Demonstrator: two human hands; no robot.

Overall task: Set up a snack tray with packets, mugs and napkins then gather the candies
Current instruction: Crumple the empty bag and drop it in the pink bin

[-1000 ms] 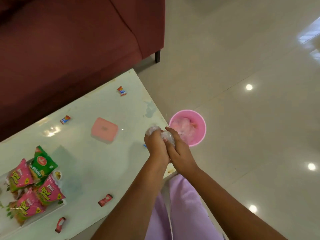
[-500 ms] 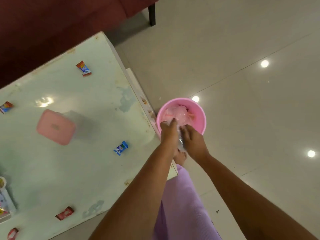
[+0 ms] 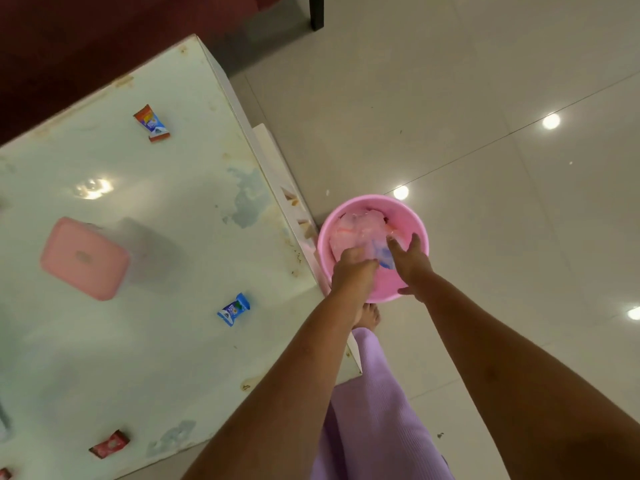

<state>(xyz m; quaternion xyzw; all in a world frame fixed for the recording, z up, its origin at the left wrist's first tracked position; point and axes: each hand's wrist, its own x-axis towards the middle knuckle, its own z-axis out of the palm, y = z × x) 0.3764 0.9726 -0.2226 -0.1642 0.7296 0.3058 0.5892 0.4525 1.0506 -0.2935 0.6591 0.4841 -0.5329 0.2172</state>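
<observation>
At the far left edge of the pale, glossy bench (image 3: pixel 156 358) a half-seen red sweet (image 3: pixel 4 473) lies at the near corner, and just to its right sits a red candy (image 3: pixel 110 444) whose pale print is too small to read. Farther back stands a pink-lidded box (image 3: pixel 85 258) with a cloudy clear body; a small raised mark sits in the middle of the lid, unreadable. Beyond it, near the far edge, lies an orange and blue candy (image 3: pixel 151 123), its lettering blurred. Nearer the right edge is a blue candy (image 3: pixel 233 309) with white print and a tiny picture, the words not legible. All four sweets lie well apart on the bench. Behind the bench is a dark red sofa (image 3: pixel 69 46). On the tiled floor (image 3: pixel 485 98), just beside the bench's right edge, stands a pink bucket (image 3: pixel 412 220) with crumpled clear plastic (image 3: pixel 353 226) in it. The left grip (image 3: pixel 353 268) is inside the bucket, fingers curled down onto a clear wrapper with blue print (image 3: pixel 382 256). The right grip (image 3: pixel 410 261) hangs over the near rim, fingers spread and pinching nothing. Below them show a bare foot (image 3: pixel 369 315) and a lilac trouser leg (image 3: pixel 374 410)
</observation>
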